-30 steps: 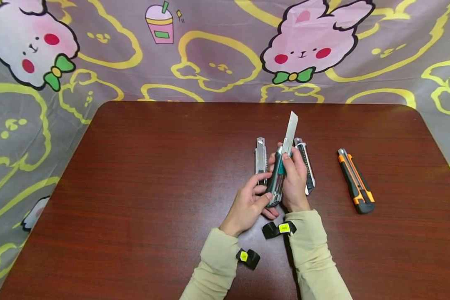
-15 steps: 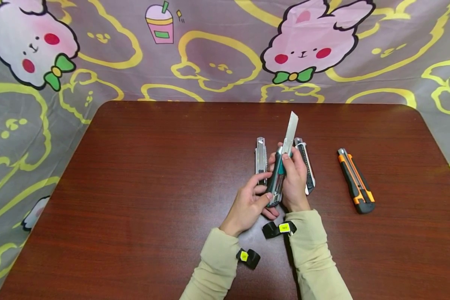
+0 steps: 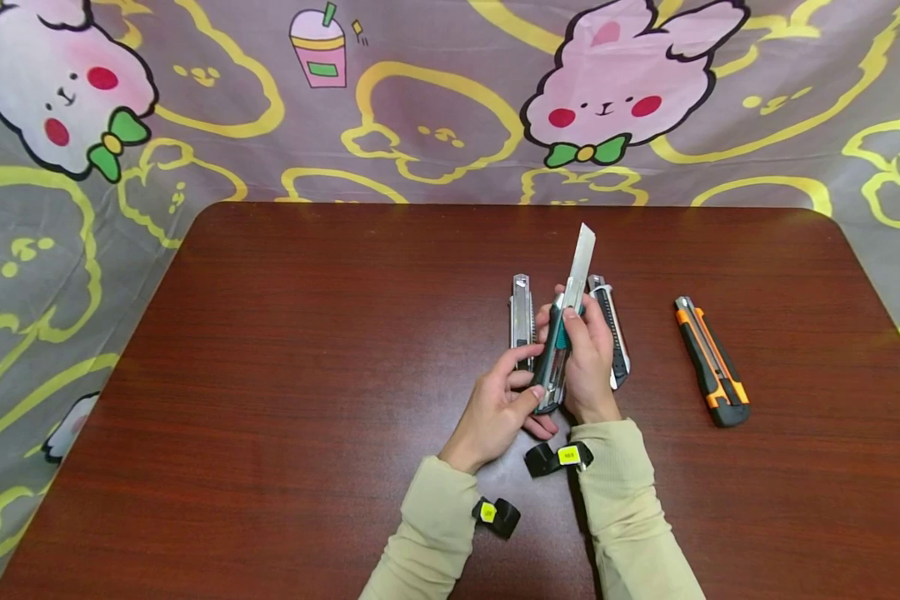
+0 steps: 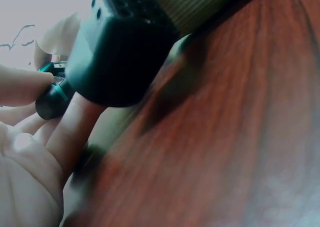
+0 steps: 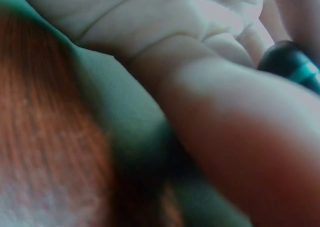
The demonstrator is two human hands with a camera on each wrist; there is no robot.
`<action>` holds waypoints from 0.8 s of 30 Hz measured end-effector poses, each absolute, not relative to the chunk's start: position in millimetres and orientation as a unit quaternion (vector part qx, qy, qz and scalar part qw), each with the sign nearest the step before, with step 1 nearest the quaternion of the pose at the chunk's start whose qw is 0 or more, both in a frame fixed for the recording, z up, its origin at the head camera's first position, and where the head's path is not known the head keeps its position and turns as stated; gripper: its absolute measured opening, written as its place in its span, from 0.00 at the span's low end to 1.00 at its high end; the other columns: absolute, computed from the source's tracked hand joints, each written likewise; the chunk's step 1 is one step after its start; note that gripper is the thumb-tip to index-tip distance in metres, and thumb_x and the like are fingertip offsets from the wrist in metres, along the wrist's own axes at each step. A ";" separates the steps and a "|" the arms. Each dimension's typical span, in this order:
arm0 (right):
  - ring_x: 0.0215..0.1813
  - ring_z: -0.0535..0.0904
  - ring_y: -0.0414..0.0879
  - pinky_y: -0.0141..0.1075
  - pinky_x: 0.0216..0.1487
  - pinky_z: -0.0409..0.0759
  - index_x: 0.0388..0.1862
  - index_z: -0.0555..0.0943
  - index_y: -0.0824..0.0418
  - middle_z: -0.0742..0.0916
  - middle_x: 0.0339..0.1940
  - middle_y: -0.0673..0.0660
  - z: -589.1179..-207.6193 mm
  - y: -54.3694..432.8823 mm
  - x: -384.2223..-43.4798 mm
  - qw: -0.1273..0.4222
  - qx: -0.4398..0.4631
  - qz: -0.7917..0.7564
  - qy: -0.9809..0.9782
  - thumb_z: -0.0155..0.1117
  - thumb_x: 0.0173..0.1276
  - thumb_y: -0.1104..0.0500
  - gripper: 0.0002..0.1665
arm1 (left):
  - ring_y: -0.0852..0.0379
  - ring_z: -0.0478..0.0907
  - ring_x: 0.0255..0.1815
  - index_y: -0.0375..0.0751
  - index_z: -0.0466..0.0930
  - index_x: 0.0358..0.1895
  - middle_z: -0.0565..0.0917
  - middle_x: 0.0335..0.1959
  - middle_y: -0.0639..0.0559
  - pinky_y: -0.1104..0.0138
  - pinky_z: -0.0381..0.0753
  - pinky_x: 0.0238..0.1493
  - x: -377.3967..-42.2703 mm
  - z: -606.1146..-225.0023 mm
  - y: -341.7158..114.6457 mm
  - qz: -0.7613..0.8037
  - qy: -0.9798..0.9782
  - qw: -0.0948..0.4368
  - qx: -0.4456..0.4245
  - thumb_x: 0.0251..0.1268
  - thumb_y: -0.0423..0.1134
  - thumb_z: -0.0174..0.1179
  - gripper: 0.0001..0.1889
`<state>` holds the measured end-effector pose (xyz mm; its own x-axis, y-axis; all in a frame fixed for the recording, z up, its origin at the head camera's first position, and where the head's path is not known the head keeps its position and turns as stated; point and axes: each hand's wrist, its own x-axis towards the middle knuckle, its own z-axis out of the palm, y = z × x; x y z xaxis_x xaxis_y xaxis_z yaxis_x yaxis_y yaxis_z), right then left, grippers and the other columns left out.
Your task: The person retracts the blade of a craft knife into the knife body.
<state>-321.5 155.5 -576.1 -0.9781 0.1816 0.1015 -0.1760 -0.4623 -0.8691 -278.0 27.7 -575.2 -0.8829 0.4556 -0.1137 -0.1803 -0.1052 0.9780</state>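
Note:
Both hands hold a black and teal utility knife [image 3: 551,367], tilted with its wide silver blade [image 3: 582,254] extended toward the back of the table. My right hand [image 3: 591,367] grips the knife's upper body, the thumb on the teal slider near the blade's base. Lower down, my left hand [image 3: 492,415] pinches the butt end between thumb and fingers. In the left wrist view the knife's rounded dark end [image 4: 52,103] shows between thumb and fingers. The right wrist view catches only the knife's dark end [image 5: 285,59] past the palm.
A silver utility knife [image 3: 522,312] lies left of the hands, partly covered by left fingers. Just behind the right hand is a black and white one [image 3: 612,333]. An orange and black utility knife [image 3: 711,362] lies farther right on the brown table [image 3: 307,375]. A patterned cloth [image 3: 435,100] hangs behind.

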 end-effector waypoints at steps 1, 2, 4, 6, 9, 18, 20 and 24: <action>0.28 0.76 0.41 0.26 0.28 0.79 0.56 0.68 0.67 0.83 0.30 0.54 -576.2 155.5 -321.6 0.105 -0.002 0.855 -0.508 0.40 0.76 0.66 0.15 | 0.29 0.82 0.26 0.44 0.61 0.69 0.81 0.46 0.27 0.54 0.88 0.26 -278.0 -575.2 27.7 0.735 0.633 0.216 0.109 0.69 0.25 0.46 0.26; 0.28 0.76 0.41 0.26 0.28 0.79 0.56 0.68 0.67 0.83 0.30 0.54 -576.3 155.5 -321.7 0.105 -0.002 0.855 -0.509 0.40 0.76 0.66 0.15 | 0.29 0.82 0.26 0.44 0.61 0.69 0.81 0.46 0.27 0.54 0.88 0.26 -278.0 -575.2 27.8 0.735 0.633 0.216 0.108 0.69 0.25 0.46 0.26; 0.28 0.76 0.41 0.26 0.28 0.79 0.56 0.68 0.67 0.83 0.30 0.54 -576.4 155.4 -321.7 0.105 -0.002 0.854 -0.509 0.40 0.76 0.66 0.14 | 0.29 0.82 0.26 0.44 0.61 0.69 0.81 0.46 0.27 0.54 0.88 0.26 -278.0 -575.3 27.9 0.736 0.633 0.215 0.108 0.69 0.25 0.46 0.26; 0.27 0.76 0.41 0.26 0.28 0.79 0.56 0.68 0.67 0.83 0.30 0.54 -576.6 155.4 -321.7 0.107 -0.002 0.854 -0.510 0.40 0.76 0.66 0.14 | 0.29 0.82 0.26 0.44 0.61 0.69 0.81 0.45 0.27 0.54 0.88 0.26 -277.9 -575.5 28.1 0.736 0.633 0.214 0.108 0.68 0.25 0.46 0.26; 0.28 0.76 0.41 0.26 0.28 0.79 0.56 0.68 0.66 0.83 0.30 0.53 -577.0 155.6 -321.5 0.109 -0.002 0.851 -0.514 0.40 0.76 0.66 0.14 | 0.29 0.82 0.25 0.43 0.62 0.68 0.81 0.45 0.27 0.54 0.88 0.25 -277.9 -575.9 28.3 0.737 0.633 0.211 0.108 0.68 0.24 0.46 0.26; 0.28 0.75 0.41 0.25 0.29 0.79 0.55 0.69 0.63 0.83 0.31 0.53 -578.7 156.1 -321.8 0.111 -0.003 0.842 -0.527 0.40 0.76 0.65 0.14 | 0.29 0.82 0.25 0.43 0.62 0.68 0.81 0.45 0.28 0.54 0.88 0.25 -278.2 -576.4 28.6 0.736 0.636 0.206 0.110 0.68 0.24 0.47 0.26; 0.28 0.75 0.42 0.26 0.29 0.79 0.55 0.69 0.64 0.83 0.30 0.53 -578.9 155.7 -322.1 0.112 -0.005 0.843 -0.527 0.40 0.76 0.65 0.14 | 0.29 0.82 0.25 0.42 0.61 0.68 0.81 0.46 0.27 0.55 0.88 0.25 -278.3 -576.5 28.7 0.736 0.636 0.206 0.109 0.68 0.24 0.46 0.26; 0.27 0.75 0.42 0.26 0.28 0.79 0.55 0.69 0.66 0.82 0.30 0.53 -578.9 154.9 -322.4 0.112 -0.009 0.844 -0.524 0.40 0.76 0.66 0.14 | 0.29 0.82 0.25 0.42 0.61 0.69 0.81 0.46 0.28 0.55 0.88 0.25 -278.3 -576.8 28.7 0.735 0.636 0.207 0.107 0.68 0.24 0.46 0.26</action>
